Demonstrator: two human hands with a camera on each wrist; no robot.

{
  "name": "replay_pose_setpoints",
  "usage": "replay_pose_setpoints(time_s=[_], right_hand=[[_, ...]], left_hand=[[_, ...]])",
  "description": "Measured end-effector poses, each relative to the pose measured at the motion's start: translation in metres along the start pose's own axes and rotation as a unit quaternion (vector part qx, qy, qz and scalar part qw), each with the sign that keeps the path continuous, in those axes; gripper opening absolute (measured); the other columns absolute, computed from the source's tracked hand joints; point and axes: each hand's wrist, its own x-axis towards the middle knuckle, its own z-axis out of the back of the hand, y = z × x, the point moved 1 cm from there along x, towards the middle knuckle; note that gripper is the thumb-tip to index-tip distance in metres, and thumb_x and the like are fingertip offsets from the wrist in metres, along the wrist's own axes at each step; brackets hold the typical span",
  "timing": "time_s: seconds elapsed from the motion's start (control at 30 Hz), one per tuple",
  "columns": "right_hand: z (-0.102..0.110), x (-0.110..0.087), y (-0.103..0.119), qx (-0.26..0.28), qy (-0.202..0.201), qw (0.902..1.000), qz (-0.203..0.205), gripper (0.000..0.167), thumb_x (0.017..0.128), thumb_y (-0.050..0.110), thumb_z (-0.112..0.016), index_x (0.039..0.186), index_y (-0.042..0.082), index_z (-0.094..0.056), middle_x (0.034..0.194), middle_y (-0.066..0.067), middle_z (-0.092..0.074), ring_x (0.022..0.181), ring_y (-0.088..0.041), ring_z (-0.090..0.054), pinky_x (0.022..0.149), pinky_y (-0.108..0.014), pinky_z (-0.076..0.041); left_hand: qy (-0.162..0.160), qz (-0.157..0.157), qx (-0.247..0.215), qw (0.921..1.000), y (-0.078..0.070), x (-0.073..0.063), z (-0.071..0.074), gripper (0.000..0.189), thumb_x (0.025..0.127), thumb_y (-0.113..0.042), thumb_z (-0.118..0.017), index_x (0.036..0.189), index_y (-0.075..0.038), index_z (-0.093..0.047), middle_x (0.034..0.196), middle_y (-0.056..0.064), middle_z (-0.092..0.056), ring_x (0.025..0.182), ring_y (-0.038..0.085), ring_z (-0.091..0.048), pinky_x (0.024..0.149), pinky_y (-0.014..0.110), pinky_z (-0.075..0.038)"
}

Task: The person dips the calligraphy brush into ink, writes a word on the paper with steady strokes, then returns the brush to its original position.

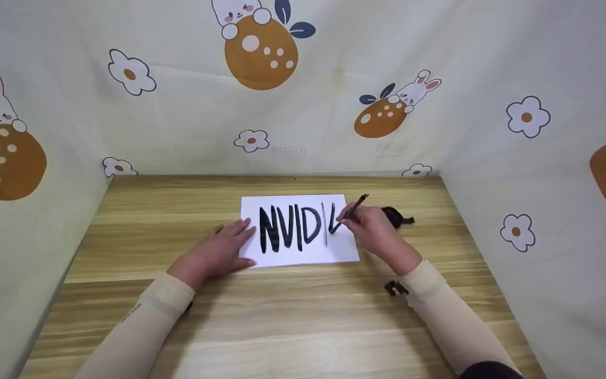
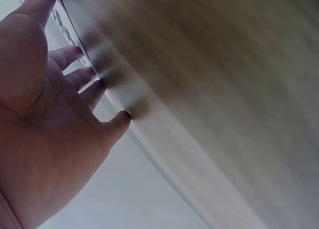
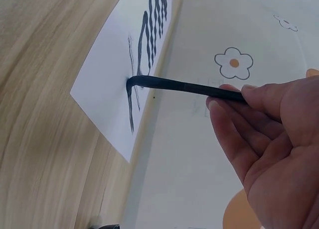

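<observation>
A white sheet of paper (image 1: 303, 257) lies on the wooden table with the thick black letters "NVID" (image 1: 288, 229) on it. Right of them are a thin grey upright line and a fresh black stroke. My right hand (image 1: 374, 229) pinches a slim black brush (image 3: 169, 83) between thumb and fingers. In the right wrist view its dark tip is bent against the paper (image 3: 102, 89), touching the stroke. My left hand (image 1: 221, 247) rests with spread fingers at the sheet's left edge, thumb near the lower left corner. In the left wrist view, its fingertips (image 2: 122, 118) touch the tabletop side.
A rounded black object (image 1: 395, 217) sits behind my right hand, partly hidden by it. A small black piece (image 1: 396, 288) shows beside the right sleeve. Cloth walls (image 1: 177, 121) printed with rabbits and flowers enclose the table (image 1: 303, 316) at the back and sides.
</observation>
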Motion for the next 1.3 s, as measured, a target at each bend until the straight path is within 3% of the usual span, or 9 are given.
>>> replay_pose_setpoints(time_s=[0.47, 0.63, 0.77, 1.0, 1.17, 1.3], right_hand=[[0.001, -0.003, 0.005, 0.005, 0.017, 0.9997, 0.019, 0.006, 0.104, 0.010, -0.078, 0.103, 0.005, -0.081, 0.099, -0.004, -0.083, 0.090, -0.015, -0.075, 0.081, -0.039, -0.063], [0.003, -0.003, 0.006, 0.010, 0.017, 0.9998, 0.007, 0.006, 0.104, 0.010, -0.078, 0.104, 0.005, -0.081, 0.100, -0.005, -0.083, 0.092, -0.015, -0.076, 0.082, -0.037, -0.064], [0.011, -0.002, 0.007, 0.028, -0.007, 0.9994, -0.021, 0.006, 0.105, 0.011, -0.078, 0.105, 0.006, -0.081, 0.100, -0.005, -0.082, 0.088, -0.015, -0.075, 0.079, -0.033, -0.062], [0.026, 0.005, 0.002, 0.061, -0.093, 0.9931, -0.038, 0.006, 0.105, 0.011, -0.078, 0.105, 0.006, -0.082, 0.098, -0.005, -0.082, 0.087, -0.019, -0.076, 0.078, -0.034, -0.063], [0.023, 0.010, -0.011, 0.045, -0.131, 0.9890, -0.051, 0.007, 0.103, 0.011, -0.080, 0.107, 0.005, -0.081, 0.100, -0.009, -0.080, 0.087, -0.022, -0.075, 0.079, -0.039, -0.064], [0.016, 0.013, -0.021, 0.047, -0.144, 0.9864, -0.064, 0.006, 0.102, 0.009, -0.081, 0.107, 0.005, -0.080, 0.102, -0.010, -0.080, 0.089, -0.024, -0.075, 0.079, -0.036, -0.064]], left_hand=[[0.002, 0.005, -0.007, 1.0000, -0.003, -0.002, 0.002, 0.087, 0.106, -0.050, -0.073, 0.170, -0.001, -0.040, 0.179, 0.023, -0.028, 0.165, 0.045, -0.027, 0.128, 0.075, -0.023], [0.005, 0.006, -0.005, 1.0000, -0.002, -0.001, 0.001, 0.087, 0.106, -0.051, -0.072, 0.170, -0.002, -0.039, 0.180, 0.023, -0.027, 0.166, 0.044, -0.026, 0.128, 0.074, -0.023], [0.008, 0.005, -0.002, 1.0000, -0.001, 0.000, 0.000, 0.088, 0.107, -0.053, -0.070, 0.171, -0.002, -0.038, 0.180, 0.023, -0.026, 0.166, 0.045, -0.025, 0.128, 0.074, -0.023], [0.009, 0.007, -0.005, 0.9999, -0.001, 0.000, 0.001, 0.088, 0.107, -0.054, -0.070, 0.172, -0.004, -0.038, 0.181, 0.021, -0.025, 0.166, 0.043, -0.024, 0.129, 0.074, -0.021], [0.005, 0.004, -0.002, 1.0000, 0.000, 0.001, 0.000, 0.088, 0.106, -0.053, -0.071, 0.171, -0.004, -0.038, 0.181, 0.021, -0.025, 0.166, 0.043, -0.025, 0.128, 0.073, -0.023], [0.004, 0.002, 0.002, 1.0000, 0.000, 0.000, -0.001, 0.088, 0.106, -0.054, -0.071, 0.171, -0.004, -0.038, 0.180, 0.021, -0.026, 0.166, 0.043, -0.026, 0.128, 0.073, -0.024]])
